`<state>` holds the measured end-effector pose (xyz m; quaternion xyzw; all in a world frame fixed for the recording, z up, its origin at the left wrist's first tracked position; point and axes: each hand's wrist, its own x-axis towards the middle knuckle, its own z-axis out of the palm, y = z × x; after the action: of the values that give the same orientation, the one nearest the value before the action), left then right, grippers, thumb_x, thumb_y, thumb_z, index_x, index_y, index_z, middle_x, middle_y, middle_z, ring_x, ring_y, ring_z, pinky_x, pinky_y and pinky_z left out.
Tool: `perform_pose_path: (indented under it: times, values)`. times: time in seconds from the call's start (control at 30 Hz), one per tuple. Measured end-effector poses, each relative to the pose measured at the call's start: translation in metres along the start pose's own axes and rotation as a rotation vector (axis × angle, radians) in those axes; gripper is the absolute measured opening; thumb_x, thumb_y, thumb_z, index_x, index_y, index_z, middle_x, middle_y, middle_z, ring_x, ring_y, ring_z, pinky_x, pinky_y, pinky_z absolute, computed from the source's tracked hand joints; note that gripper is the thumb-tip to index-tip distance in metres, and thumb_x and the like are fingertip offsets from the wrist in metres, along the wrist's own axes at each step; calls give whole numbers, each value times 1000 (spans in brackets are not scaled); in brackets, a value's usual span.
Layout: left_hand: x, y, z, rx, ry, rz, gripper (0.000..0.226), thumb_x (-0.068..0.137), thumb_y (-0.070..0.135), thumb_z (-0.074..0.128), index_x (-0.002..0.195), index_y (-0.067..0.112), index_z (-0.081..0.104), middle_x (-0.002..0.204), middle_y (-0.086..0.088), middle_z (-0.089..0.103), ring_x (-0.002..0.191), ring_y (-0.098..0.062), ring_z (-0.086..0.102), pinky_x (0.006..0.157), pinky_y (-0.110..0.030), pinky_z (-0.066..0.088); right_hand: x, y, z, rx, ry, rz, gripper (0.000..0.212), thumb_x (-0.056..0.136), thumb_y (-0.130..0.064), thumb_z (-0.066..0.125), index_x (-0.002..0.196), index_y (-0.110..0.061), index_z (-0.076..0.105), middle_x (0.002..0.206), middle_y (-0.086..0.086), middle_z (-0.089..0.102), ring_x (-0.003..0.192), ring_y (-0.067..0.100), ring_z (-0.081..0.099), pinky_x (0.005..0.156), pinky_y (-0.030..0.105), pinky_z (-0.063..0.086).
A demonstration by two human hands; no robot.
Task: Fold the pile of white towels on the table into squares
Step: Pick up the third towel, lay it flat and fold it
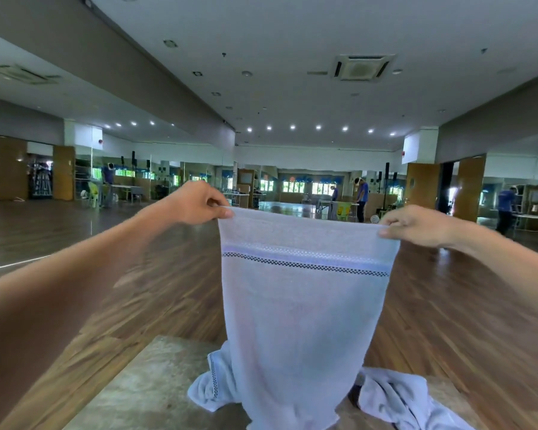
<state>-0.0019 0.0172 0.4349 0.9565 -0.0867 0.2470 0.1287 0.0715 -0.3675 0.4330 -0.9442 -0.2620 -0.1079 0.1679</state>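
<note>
Holds a white towel [305,305] up in front, stretched out flat by its top edge. Pinches the top left corner in the left grip [199,203], thumb and curled fingers closed on the hem. Pinches the top right corner in the right grip [416,226] the same way, at nearly the same height, arms reaching forward. Lets the towel hang straight down from both corners, showing a pale blue band and a dark checked line across it near the top. Lets its lower end drop in front of a crumpled pile of towels [395,395] lying on the bench [143,383]; cannot tell whether that end touches the bench. Sees the pile bunched on both sides of the hanging towel, a checked hem showing in the left bunch. Stands at the mottled grey-brown bench on a wooden floor [137,290]. Faces a large hall with people in blue shirts [362,197] at tables far back, under a ceiling vent [362,67].
</note>
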Motion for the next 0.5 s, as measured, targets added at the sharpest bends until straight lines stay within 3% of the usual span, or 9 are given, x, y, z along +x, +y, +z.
perform_pose_path:
  times: [0.13,0.23,0.37,0.43,0.5]
  values:
    - [13,17,-46,39,115,-2,23,87,33,64,98,16,72,83,3,67,76,-16,60,67,-22,42,9,-19,-50,-109,155,0,17,93,-33,55,89,-18,63,95,9,67,90,26,62,83,39,48]
    - [20,26,-77,20,191,-6,21,86,35,65,96,19,73,84,-2,71,69,-11,58,61,-21,40,5,-34,-81,-110,255,3,23,91,-40,56,90,-18,63,87,10,65,81,28,62,77,39,49]
    - [22,35,-103,-19,198,-29,18,86,34,64,97,22,71,79,5,68,65,-5,57,62,-20,40,-3,-52,-105,-136,306,-26,20,91,-39,56,89,-19,61,92,11,66,94,42,61,86,54,50]
    - [22,35,-111,-26,208,-17,18,86,34,65,97,21,72,81,6,68,72,-6,61,73,-23,44,-6,-58,-112,-113,308,-33,18,92,-37,56,88,-19,60,91,11,65,80,40,60,73,46,51]
    - [20,34,-115,-35,196,-11,16,86,33,65,96,23,72,81,7,68,75,-7,62,78,-27,46,-9,-62,-118,-70,299,-53,18,93,-33,55,87,-17,59,85,8,62,60,21,51,54,26,42]
